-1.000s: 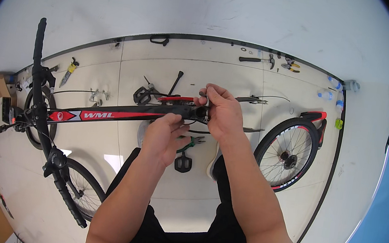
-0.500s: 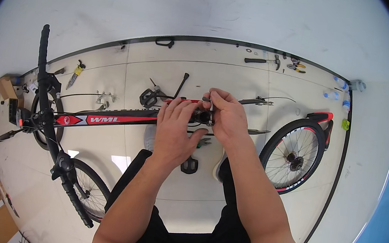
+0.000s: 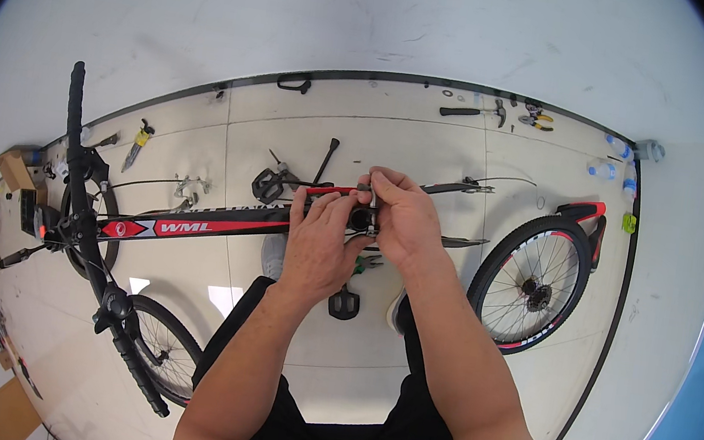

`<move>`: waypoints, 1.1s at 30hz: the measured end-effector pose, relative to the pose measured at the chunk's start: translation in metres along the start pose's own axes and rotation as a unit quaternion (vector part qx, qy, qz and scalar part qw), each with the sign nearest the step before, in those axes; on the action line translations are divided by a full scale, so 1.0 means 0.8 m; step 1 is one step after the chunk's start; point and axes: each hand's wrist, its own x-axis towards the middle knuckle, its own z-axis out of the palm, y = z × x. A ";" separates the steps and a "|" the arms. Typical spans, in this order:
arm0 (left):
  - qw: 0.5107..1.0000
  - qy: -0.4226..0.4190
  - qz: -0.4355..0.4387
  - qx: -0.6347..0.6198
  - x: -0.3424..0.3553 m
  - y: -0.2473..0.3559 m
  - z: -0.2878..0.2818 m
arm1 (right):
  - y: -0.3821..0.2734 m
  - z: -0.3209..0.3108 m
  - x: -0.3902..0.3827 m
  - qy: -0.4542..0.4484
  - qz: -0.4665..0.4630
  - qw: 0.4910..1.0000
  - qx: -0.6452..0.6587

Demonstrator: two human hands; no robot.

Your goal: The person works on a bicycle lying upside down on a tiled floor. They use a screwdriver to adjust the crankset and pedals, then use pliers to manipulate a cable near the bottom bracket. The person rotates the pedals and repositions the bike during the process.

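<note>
A black and red bicycle frame (image 3: 230, 224) stands between my legs, with the round opening of its seat tube (image 3: 361, 219) facing up. My left hand (image 3: 319, 241) is closed over the frame just left of that opening, its thumb beside the tube. On the other side, my right hand (image 3: 406, 220) pinches a small metal part of the seat clamp (image 3: 375, 198) between thumb and fingers. The fingers hide much of the clamp. Both hands almost meet above the tube's far edge.
Black drop handlebars (image 3: 84, 191) reach out at the left. A loose wheel (image 3: 532, 286) lies at the right. Along the wall are a hammer (image 3: 472, 112), pliers (image 3: 535, 121) and bottles (image 3: 602, 170). Pedals (image 3: 344, 303) stick out near my feet.
The right hand's fingers have shifted slightly left at the clamp, and more of the seat tube opening shows. The left hand keeps its place on the frame. The whole view has shifted a little.
</note>
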 end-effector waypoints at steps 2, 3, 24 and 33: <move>1.000 0.001 -0.001 -0.016 0.001 0.000 0.001 | -0.001 0.001 0.000 -0.002 0.003 1.000 0.001; 1.000 0.000 0.000 -0.018 0.001 0.001 0.001 | -0.002 0.001 -0.001 -0.003 0.004 1.000 0.002; 1.000 0.004 0.001 -0.007 0.001 0.007 0.000 | -0.040 0.008 -0.008 0.026 -0.012 0.925 -0.379; 1.000 0.000 -0.003 -0.004 0.001 0.005 0.000 | -0.028 0.027 -0.020 -0.013 -0.118 0.892 -0.436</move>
